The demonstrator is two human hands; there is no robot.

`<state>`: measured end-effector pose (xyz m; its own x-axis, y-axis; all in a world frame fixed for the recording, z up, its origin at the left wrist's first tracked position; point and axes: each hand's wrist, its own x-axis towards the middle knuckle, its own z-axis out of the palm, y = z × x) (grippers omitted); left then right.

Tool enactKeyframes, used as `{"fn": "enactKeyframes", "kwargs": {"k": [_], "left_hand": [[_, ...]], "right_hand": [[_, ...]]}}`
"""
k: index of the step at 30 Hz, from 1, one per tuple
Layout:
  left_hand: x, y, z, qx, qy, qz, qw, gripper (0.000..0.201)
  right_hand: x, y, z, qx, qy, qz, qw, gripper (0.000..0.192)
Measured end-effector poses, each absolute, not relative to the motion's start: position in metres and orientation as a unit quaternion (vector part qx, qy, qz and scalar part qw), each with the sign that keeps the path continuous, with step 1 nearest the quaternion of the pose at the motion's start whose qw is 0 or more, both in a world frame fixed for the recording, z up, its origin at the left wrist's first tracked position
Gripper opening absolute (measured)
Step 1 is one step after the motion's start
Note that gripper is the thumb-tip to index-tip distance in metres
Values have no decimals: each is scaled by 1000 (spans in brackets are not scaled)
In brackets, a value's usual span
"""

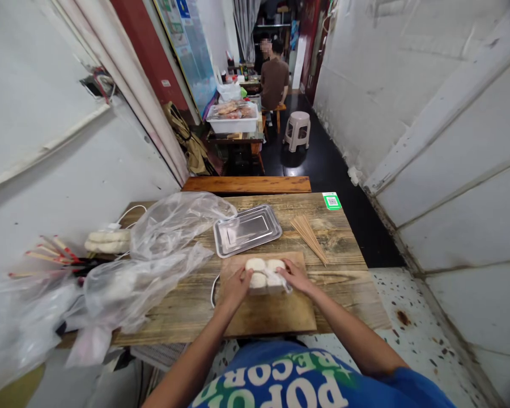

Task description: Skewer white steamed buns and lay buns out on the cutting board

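Several white steamed buns point(263, 273) sit in a block on a wooden cutting board point(268, 317) near the table's front edge. My left hand point(236, 288) presses against the left side of the buns. My right hand point(296, 276) holds their right side, where a bit of thin clear plastic clings. A shiny empty metal tray point(247, 229) lies just behind the board. A bundle of bamboo skewers point(309, 237) rests to the right of the tray.
Crumpled clear plastic bags point(161, 249) cover the wooden table's point(344, 243) left half, with more buns point(107, 241) and chopsticks point(53, 255) beyond. A bench point(246, 184) stands behind the table. Farther off are a white bin of food point(233, 116), a stool point(297, 130) and a seated person point(274, 79).
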<state>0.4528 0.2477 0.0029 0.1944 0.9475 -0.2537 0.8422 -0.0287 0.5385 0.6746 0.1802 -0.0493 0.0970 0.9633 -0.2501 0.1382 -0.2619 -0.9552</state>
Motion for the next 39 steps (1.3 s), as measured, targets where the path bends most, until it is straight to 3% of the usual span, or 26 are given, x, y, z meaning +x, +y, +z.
{"fn": "enactKeyframes", "kwargs": {"k": [4,10,15,18,22,28,31,34,39], "left_hand": [[441,251,-9,733,621,82,265,51],[457,239,11,886,408,158,151,41],[481,242,14,908,352,149,171,21],[485,243,10,906,358,131,186,28],[482,236,14,907,350,145,182,39],[488,221,23,901,363,160,173,17],[496,220,21,893,383,145,188,11],[502,221,19,882,403,144,198,12],[507,217,17,858,415,181,243,12]], "right_hand": [[676,166,-34,-675,-544,340,365,39],[659,153,-26,-668,-557,320,375,16],[655,161,-9,-627,-505,414,425,16],[653,164,8,-585,-482,489,432,22],[661,157,27,-520,-455,599,405,28],[682,145,21,-474,-475,653,351,31],[687,151,5,-528,-522,575,344,26],[685,163,-8,-590,-536,461,391,16],[670,172,-11,-573,-625,333,413,12]]}}
